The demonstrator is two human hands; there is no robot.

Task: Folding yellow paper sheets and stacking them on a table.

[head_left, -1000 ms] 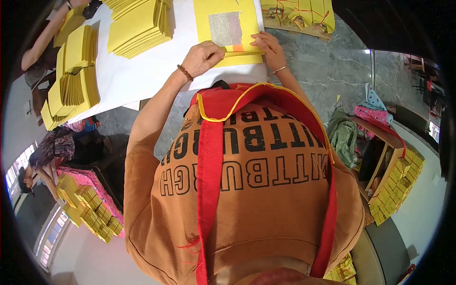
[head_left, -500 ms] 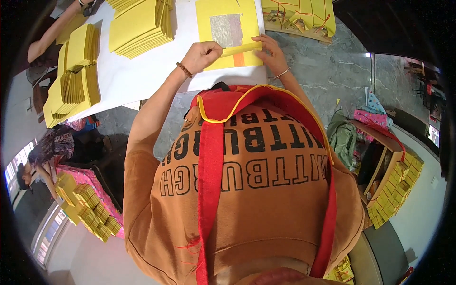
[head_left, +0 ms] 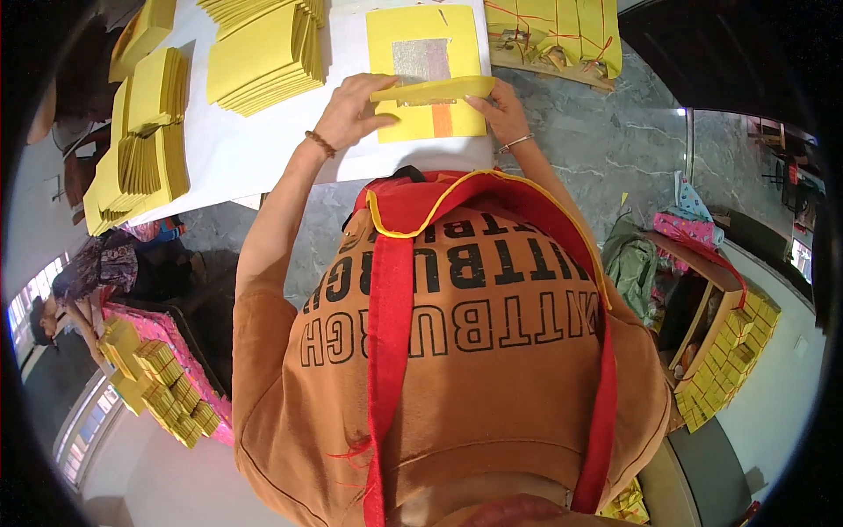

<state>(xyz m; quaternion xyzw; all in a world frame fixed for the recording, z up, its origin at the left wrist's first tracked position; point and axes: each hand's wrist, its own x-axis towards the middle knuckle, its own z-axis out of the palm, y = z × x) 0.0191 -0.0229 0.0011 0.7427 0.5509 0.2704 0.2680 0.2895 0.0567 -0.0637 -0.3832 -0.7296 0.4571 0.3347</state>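
Note:
A yellow sheet of paper (head_left: 384,54) with a silver patch and an orange patch lies at the table's right end. Above its lower half is a folded strip of yellow paper (head_left: 430,90), held crosswise between my two hands. My right hand (head_left: 507,116) pinches the strip's right end, thumb in front and fingers behind. At the left end, my left hand (head_left: 349,114) has its thumb and fingers apart, the fingertips touching the paper. Whether more sheets lie under the patched one, I cannot tell.
Stacks of folded yellow paper (head_left: 266,60) stand on the white table (head_left: 224,154), with more piles (head_left: 158,92) along its left edge. Tied yellow bundles (head_left: 593,35) lie beyond the right edge. At the lower left a person (head_left: 97,268) is beside more yellow bundles (head_left: 171,382).
My left hand has loosened from a closed grip and spread its fingers. The strip has turned up and looks wider. At the upper left, another person's arm has mostly moved out of view.

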